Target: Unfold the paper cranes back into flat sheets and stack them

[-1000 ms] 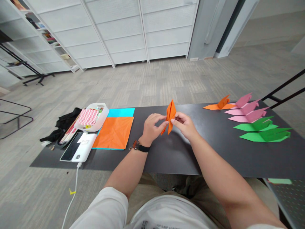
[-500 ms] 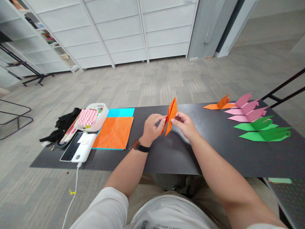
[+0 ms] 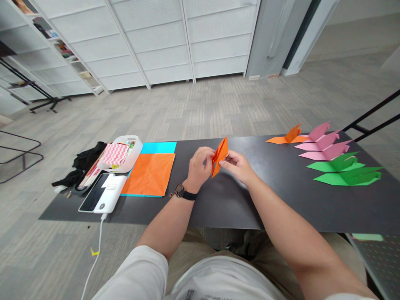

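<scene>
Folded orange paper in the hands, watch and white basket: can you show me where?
Folded orange paper point(image 3: 222, 151): head view, its upper flap.
Watch point(image 3: 179, 190): head view, its dark face.
White basket point(image 3: 134, 157): head view, its right wall.

Surface point(image 3: 231, 208): dark, across the lower middle
Left of frame: white basket point(image 3: 135, 156), white power bank point(image 3: 111, 193), orange paper point(image 3: 150, 174) over blue paper point(image 3: 158, 147)
Right of frame: folded birds point(image 3: 346, 176), orange, pink, green

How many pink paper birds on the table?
3, at the table's right: farthest pink bird, beside the orange bird; middle pink bird; nearest pink bird, by a green bird.
</scene>
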{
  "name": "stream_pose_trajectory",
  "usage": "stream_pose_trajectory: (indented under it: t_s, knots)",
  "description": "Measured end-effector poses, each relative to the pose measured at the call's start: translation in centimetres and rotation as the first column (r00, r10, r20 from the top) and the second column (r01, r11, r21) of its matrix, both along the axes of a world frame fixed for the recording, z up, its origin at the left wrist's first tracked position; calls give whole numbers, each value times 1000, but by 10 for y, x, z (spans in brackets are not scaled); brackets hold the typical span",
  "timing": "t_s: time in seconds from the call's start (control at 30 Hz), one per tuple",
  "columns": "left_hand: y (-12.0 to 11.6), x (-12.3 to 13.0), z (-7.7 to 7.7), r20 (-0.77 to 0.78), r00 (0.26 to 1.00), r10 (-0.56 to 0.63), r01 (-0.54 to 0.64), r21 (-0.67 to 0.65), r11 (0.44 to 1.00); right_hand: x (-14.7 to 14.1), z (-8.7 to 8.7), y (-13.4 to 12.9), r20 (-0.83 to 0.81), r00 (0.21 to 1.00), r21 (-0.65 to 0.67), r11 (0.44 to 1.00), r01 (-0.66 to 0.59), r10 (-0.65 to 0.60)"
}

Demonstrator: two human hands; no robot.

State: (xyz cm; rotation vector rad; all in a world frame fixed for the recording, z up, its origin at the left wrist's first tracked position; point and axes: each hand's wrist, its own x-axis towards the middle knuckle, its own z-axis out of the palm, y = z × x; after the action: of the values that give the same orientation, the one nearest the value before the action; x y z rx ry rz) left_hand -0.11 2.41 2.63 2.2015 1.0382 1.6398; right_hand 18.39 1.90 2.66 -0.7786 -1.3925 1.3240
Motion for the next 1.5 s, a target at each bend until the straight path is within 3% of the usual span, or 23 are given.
stream_pose_trajectory:
  t_s: [0.47,0.67,0.83,1.0,1.17,1.37,1.5]
  knots:
    - [0,-7,-3,-106,986,130,-112,159,981,5,1,4,13,1000,-4,1000,19,-19]
    - [0,-9,2,-130,991,13,-10,28,1000,4,0,4,9,1000,-2,1000,8,-8]
    - [-1,-3,5,64,992,-112,119,-115,986,8,-5,7,46,998,58,998,30,-33]
    - [6,-1,-3,229,951,-207,262,-245,933,18,-5,10,164,982,185,981,62,-93]
    - [11,-5,-7,197,965,-176,226,-270,936,18,3,6,220,962,265,959,98,-160]
    - [1,-6,3,84,994,-72,84,-159,984,14,9,2,321,881,486,859,161,-347]
    - [-4,-4,9,16,995,-97,98,-92,991,20,8,3,283,862,605,775,180,-421]
